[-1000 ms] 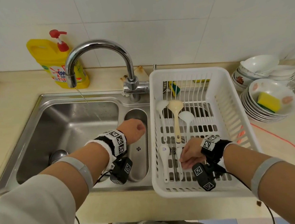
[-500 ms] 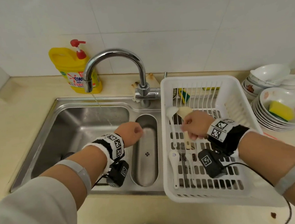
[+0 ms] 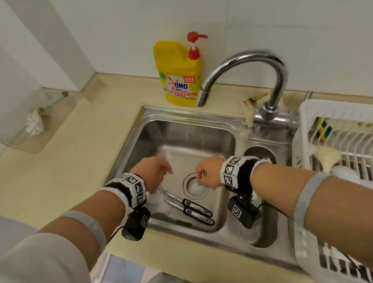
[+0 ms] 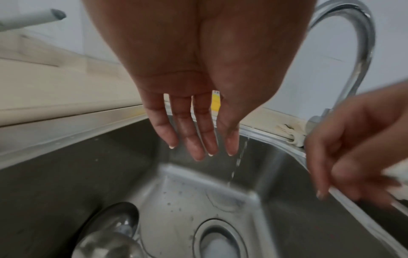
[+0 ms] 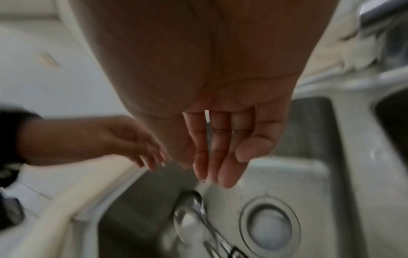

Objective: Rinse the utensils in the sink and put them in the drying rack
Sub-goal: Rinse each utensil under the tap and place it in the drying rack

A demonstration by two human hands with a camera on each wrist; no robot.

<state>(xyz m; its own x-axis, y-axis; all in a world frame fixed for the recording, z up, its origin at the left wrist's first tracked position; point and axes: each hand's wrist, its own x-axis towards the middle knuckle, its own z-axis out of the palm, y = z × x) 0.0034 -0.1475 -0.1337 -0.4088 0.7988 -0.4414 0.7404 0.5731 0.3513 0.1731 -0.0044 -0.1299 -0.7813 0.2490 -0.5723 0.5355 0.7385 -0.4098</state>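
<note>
Several metal utensils [image 3: 187,207] with black-patterned handles lie on the floor of the steel sink [image 3: 136,143], left of the drain [image 3: 194,186]. Their shiny bowls show in the left wrist view [image 4: 110,233] and the right wrist view [image 5: 189,216]. My left hand [image 3: 158,169] hangs over them with straight fingers [image 4: 198,139], holding nothing. My right hand [image 3: 202,175] hovers above the drain, its fingers [image 5: 220,153] also straight and empty. The white drying rack [image 3: 302,118] stands at the right, with a cream ladle [image 3: 326,157] in it.
The curved tap [image 3: 244,67] reaches over the basin and lets a thin stream of water [image 4: 238,157] fall. A yellow detergent bottle [image 3: 179,75] stands behind the sink. A small side basin [image 3: 258,153] lies between the sink and the rack.
My right hand left the rack and came left over the main basin, empty. My left hand moved from the divider to above the utensils. The view swung left.
</note>
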